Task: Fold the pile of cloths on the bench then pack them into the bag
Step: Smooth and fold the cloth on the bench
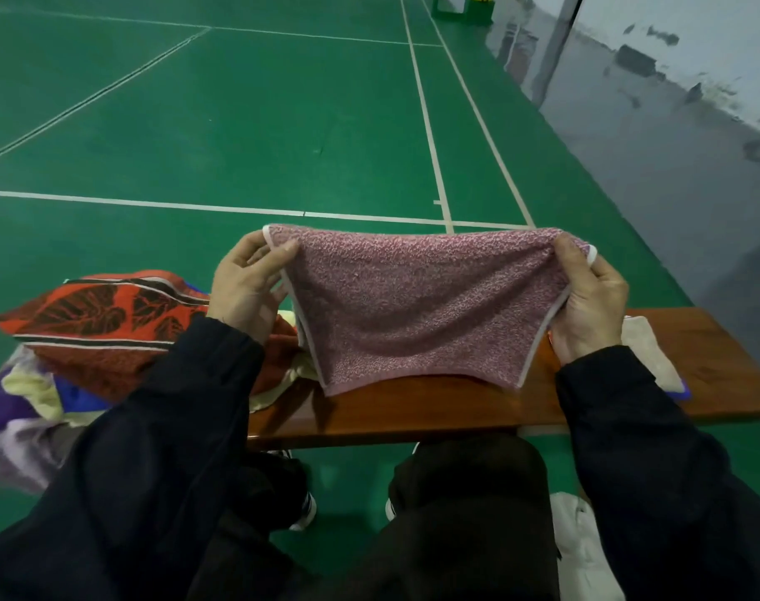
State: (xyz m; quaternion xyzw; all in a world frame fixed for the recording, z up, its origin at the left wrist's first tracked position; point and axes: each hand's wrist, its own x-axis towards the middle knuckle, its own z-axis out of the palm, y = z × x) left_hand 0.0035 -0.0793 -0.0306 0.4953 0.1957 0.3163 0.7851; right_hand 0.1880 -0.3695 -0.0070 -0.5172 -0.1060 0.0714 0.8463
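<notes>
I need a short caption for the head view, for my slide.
Both hands, left and right, hold a pink towel stretched above the wooden bench.

A single wide-angle view is taken from the person's head, aimed forward and steeply down. The wooden bench (434, 409) is seen close, across the middle of the frame, with both dark sleeves entering from the lower corners and the knees at the bottom edge. The green court floor (239, 123) fills the upper frame, its lines bent by the lens. No second view is given
</notes>
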